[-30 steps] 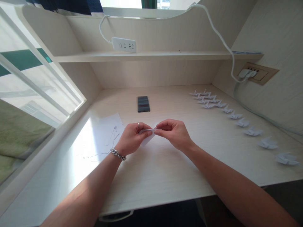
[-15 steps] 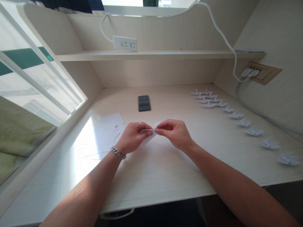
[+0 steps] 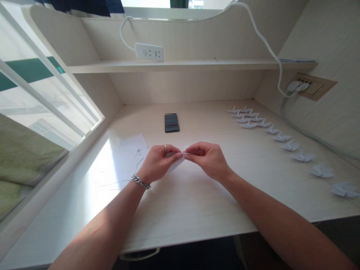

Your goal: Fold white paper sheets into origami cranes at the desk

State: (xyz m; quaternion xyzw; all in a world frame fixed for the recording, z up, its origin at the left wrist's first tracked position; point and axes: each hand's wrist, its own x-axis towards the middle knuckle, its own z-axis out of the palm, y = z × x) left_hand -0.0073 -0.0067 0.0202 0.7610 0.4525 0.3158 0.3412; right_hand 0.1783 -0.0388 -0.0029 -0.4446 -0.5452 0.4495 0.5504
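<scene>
Left hand (image 3: 157, 162), right hand (image 3: 206, 159) pinch folded paper (image 3: 177, 162), mostly hidden by fingers.

The folded paper piece (image 3: 176, 162) pinched between the left hand (image 3: 157, 163) and the right hand (image 3: 208, 159) is plain white, as are the loose paper sheets (image 3: 120, 161) near the desk's left edge and the row of paper cranes (image 3: 281, 137) along its right edge. The desk (image 3: 197, 202) and shelf (image 3: 182, 65) show a pale cream wood grain; the phone (image 3: 171, 123) is dark grey. The wrist bracelet (image 3: 140, 182) is silver, the power strip (image 3: 149, 51) and its cable (image 3: 261, 37) white, the wall socket plate (image 3: 313, 87) tan.
</scene>
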